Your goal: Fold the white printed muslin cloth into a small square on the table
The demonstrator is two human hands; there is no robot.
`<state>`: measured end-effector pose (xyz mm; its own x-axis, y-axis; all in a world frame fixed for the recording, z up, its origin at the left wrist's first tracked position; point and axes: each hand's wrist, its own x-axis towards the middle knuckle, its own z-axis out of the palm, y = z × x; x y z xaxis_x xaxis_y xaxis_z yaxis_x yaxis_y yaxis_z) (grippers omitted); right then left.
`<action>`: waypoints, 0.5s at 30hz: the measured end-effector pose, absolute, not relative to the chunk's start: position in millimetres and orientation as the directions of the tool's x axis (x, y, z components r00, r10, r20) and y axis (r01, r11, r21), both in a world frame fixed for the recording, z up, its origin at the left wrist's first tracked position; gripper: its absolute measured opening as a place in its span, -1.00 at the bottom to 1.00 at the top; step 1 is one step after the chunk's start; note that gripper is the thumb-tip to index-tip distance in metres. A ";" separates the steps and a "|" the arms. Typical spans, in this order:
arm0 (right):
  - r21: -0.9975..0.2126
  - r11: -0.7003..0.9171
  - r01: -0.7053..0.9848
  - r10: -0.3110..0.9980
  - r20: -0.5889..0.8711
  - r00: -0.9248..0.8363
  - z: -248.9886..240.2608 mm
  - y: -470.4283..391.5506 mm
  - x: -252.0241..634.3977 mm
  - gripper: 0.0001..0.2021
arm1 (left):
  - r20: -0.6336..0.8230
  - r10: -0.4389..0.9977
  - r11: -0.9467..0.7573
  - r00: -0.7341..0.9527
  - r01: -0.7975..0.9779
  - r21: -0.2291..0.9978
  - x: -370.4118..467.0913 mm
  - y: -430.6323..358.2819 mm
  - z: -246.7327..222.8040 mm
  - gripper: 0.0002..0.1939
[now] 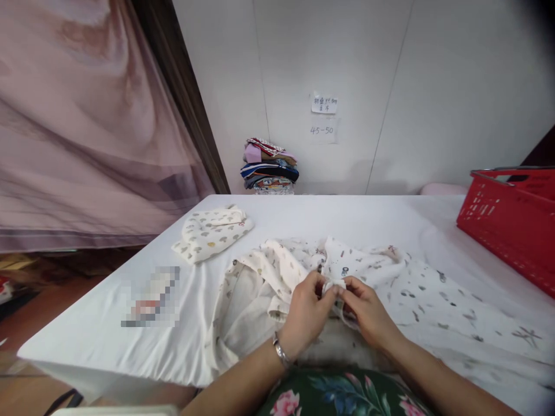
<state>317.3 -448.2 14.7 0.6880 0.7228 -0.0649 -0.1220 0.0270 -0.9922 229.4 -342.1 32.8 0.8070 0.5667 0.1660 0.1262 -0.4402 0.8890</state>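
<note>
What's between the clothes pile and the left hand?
In the head view, from the clothes pile to the left hand: white tablecloth, then printed cloth.

Pale panelled wall (329, 52), pink curtain (87, 121)

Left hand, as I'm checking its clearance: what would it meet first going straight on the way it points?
The patterned white cloth that the left hand pinches, then probably the right hand just beyond; exact depth is unclear.
</note>
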 end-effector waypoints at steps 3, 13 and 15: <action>-1.000 -0.013 0.010 0.727 -0.003 0.687 11.8 -455.2 312.3 -0.75 | 0.122 0.577 -0.352 0.807 0.112 0.929 227.2 -347.3 26.9 -0.78; -0.935 -0.065 0.349 0.669 0.218 0.710 -6.2 -470.7 318.3 -0.73 | 0.074 0.437 -0.077 0.897 -0.045 0.996 226.7 -357.5 31.2 -0.82; -0.953 -0.025 0.303 0.670 0.209 0.713 -7.2 -475.5 319.7 -0.77 | 0.071 0.367 -0.147 0.928 -0.017 0.989 226.7 -352.0 37.2 -0.77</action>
